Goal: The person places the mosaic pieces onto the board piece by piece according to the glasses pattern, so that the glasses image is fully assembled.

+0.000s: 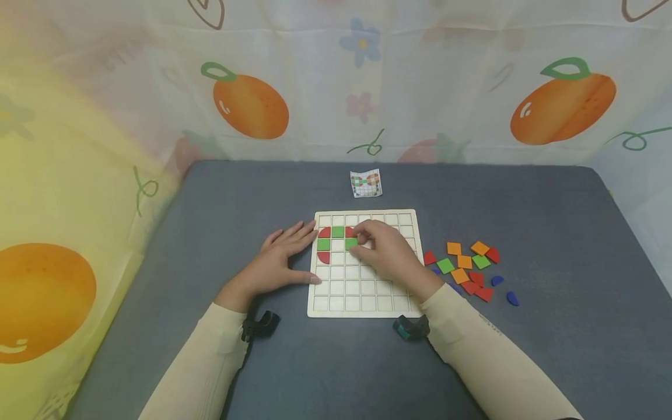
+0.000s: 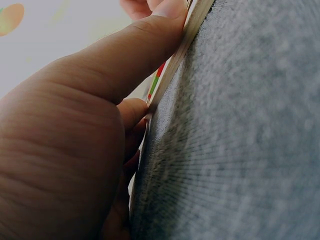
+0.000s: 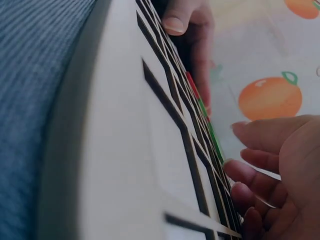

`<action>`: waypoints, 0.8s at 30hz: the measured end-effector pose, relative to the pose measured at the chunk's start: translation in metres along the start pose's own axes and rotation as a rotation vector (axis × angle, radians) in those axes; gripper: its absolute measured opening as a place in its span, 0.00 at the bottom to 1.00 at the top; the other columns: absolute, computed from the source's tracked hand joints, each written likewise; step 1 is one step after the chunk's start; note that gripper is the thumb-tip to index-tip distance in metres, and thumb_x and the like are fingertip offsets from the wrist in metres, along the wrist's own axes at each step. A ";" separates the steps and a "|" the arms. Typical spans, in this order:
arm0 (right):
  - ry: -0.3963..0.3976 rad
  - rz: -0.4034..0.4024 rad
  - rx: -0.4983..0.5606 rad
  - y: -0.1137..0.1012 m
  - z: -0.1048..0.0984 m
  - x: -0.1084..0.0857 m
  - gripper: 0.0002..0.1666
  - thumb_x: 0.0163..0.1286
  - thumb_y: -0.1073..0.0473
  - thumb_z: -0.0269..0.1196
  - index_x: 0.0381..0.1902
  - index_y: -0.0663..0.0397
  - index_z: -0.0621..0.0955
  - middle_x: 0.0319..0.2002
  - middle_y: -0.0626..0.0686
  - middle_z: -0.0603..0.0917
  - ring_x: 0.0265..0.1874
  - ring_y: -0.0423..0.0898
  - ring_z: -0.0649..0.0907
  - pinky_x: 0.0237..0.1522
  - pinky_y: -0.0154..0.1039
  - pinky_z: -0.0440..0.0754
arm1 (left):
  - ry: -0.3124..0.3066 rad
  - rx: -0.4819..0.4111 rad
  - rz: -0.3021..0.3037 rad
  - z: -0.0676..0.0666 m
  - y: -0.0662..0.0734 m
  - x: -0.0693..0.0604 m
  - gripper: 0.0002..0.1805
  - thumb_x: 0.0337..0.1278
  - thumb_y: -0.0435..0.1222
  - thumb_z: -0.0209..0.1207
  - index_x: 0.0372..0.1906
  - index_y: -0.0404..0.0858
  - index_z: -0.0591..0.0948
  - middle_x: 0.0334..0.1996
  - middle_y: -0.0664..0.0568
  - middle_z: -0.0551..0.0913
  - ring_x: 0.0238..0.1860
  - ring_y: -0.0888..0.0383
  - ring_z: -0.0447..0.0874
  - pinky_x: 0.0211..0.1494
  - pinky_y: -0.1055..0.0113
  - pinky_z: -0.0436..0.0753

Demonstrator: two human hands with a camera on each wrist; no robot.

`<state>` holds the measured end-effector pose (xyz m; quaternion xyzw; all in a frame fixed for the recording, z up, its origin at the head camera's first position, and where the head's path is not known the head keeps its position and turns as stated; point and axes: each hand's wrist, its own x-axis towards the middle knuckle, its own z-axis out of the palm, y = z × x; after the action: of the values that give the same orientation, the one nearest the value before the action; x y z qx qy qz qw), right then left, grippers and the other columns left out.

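Observation:
A pale gridded board (image 1: 336, 303) lies on the grey table. On its upper left, several red and green pieces sit in the grid cells, among them a green square (image 1: 338, 231) and a red rounded piece (image 1: 323, 257). My left hand (image 1: 275, 262) rests along the board's left edge, fingers spread and thumb on the rim. Over the grid, my right hand (image 1: 388, 251) has its fingertips beside another green square (image 1: 350, 244). In the right wrist view its thumb and fingers stand apart, fingers loosely bent by the board, with no piece visible between them.
Right of the board lie loose orange squares (image 1: 454, 248), red pieces (image 1: 483, 294), green squares (image 1: 445, 266) and blue rounded pieces (image 1: 512, 298). A small printed pattern card (image 1: 366, 183) lies behind the board. A fruit-patterned cloth (image 1: 315, 87) hangs behind the table.

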<state>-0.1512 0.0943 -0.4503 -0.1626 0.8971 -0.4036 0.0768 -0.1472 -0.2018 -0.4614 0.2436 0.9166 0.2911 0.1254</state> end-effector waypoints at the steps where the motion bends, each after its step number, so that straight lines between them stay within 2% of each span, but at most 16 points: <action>1: 0.001 0.001 0.012 0.000 -0.001 0.000 0.19 0.76 0.54 0.74 0.61 0.51 0.86 0.45 0.46 0.84 0.36 0.48 0.78 0.42 0.48 0.78 | 0.000 -0.001 0.000 0.000 0.000 0.000 0.60 0.55 0.59 0.80 0.87 0.45 0.62 0.87 0.60 0.53 0.87 0.54 0.42 0.82 0.41 0.38; 7: 0.001 0.000 0.088 0.001 -0.005 -0.001 0.22 0.77 0.54 0.73 0.65 0.52 0.84 0.47 0.46 0.86 0.36 0.47 0.80 0.42 0.47 0.79 | 0.002 -0.003 -0.007 0.000 0.001 0.001 0.60 0.55 0.59 0.80 0.87 0.45 0.62 0.87 0.59 0.54 0.87 0.53 0.42 0.82 0.40 0.37; 16: 0.021 -0.007 0.296 0.001 -0.026 -0.009 0.23 0.80 0.52 0.70 0.67 0.55 0.83 0.49 0.50 0.86 0.45 0.50 0.84 0.47 0.52 0.81 | -0.001 -0.002 -0.012 0.002 0.001 0.000 0.60 0.55 0.58 0.81 0.87 0.45 0.62 0.87 0.59 0.54 0.87 0.54 0.41 0.82 0.41 0.37; 24: 0.038 -0.022 0.337 0.012 -0.046 -0.019 0.26 0.85 0.48 0.65 0.70 0.58 0.81 0.52 0.53 0.85 0.47 0.53 0.82 0.46 0.52 0.80 | 0.003 -0.008 0.001 0.001 0.001 -0.001 0.60 0.55 0.58 0.81 0.87 0.45 0.62 0.87 0.59 0.53 0.87 0.54 0.42 0.82 0.42 0.37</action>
<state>-0.1489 0.1406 -0.4282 -0.1496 0.8162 -0.5520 0.0816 -0.1459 -0.2012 -0.4616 0.2430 0.9156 0.2951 0.1247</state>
